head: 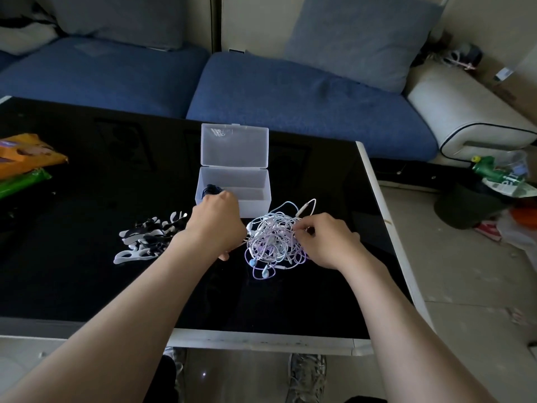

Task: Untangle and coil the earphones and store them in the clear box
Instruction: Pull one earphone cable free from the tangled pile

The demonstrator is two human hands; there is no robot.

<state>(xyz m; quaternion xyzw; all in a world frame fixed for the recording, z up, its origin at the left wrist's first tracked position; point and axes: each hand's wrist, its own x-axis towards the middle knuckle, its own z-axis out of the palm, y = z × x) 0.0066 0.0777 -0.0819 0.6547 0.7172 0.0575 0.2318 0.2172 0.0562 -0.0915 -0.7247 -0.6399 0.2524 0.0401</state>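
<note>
A clear plastic box stands open on the black table, its lid upright behind it. A dark coiled earphone lies in the box's left end. My left hand is at the box's front left corner, fingers curled down over the edge; what it holds is hidden. In front of the box, to the right, lies a tangled heap of white and lilac earphones. My right hand pinches wires at the right side of the heap.
Black and white flat cable winders lie left of my left hand. Orange and green packets sit at the table's left edge. A blue sofa runs behind the table. Clutter lies on the floor at right.
</note>
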